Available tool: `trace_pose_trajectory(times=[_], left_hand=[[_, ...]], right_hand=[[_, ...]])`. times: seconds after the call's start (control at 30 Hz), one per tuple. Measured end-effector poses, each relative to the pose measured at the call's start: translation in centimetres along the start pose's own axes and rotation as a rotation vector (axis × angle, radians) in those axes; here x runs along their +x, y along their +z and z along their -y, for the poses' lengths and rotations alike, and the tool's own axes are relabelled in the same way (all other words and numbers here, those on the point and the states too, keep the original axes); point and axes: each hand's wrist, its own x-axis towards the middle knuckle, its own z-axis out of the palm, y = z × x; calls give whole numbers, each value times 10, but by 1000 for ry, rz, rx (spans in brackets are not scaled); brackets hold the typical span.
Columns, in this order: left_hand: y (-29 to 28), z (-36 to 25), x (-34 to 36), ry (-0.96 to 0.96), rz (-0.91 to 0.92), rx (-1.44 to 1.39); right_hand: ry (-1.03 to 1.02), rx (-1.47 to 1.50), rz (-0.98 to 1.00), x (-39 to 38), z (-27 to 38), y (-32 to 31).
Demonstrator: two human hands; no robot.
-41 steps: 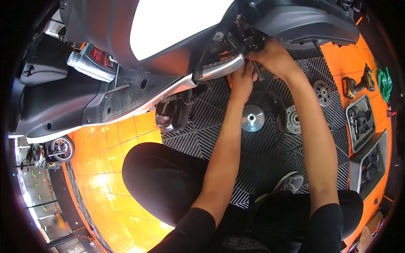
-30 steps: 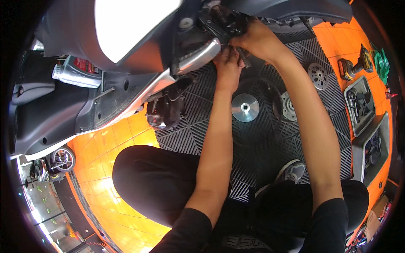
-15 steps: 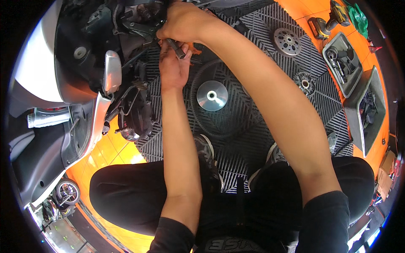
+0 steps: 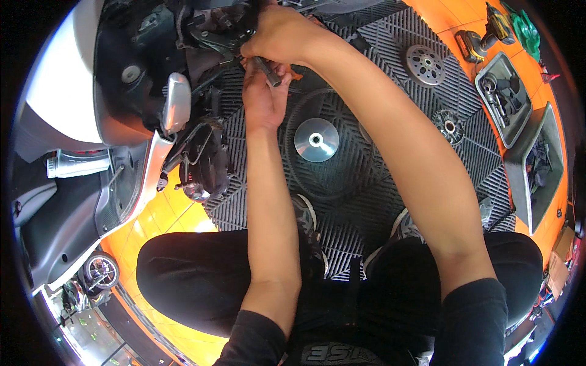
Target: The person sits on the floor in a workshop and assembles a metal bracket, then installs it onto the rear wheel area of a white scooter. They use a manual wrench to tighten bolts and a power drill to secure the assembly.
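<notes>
Plainly, two hands crowded at the scooter's edge, ribbed mat below

Nearest, the knees spread wide, and both shoes (image 4: 308, 226) stand on the lower edge of the black mat (image 4: 342, 244). Ahead of them a shiny disc (image 4: 316, 140) lies flat near the mat's middle, between the forearms, with ribbed mat showing all around it. Farther up, the left hand (image 4: 264, 100) is palm up, a short dark bar (image 4: 268, 72) crossing its fingers; whether they grip it, I cannot tell. The right hand (image 4: 281, 36) bends over the bar's upper end beside the scooter (image 4: 128, 116), its fingertips hidden, so its grip cannot be told either. The bar's lower end sticks out free.

Toward the mat's upper right corner lies a plate with holes (image 4: 425, 65). Past the right edge, on orange floor, sit a tool tray (image 4: 492, 119), a deeper bin (image 4: 517, 177) and a drill (image 4: 497, 30).
</notes>
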Motion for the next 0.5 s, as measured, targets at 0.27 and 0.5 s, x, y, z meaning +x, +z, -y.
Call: trace_pose_trajectory(times=[0.27, 0.5], left_hand=[[9, -3, -2, -61, -43, -122], [9, -13, -4, -31, -55, -270]], right_hand=[[-163, -46, -124, 9, -17, 9], [-156, 150, -122, 5, -21, 10]])
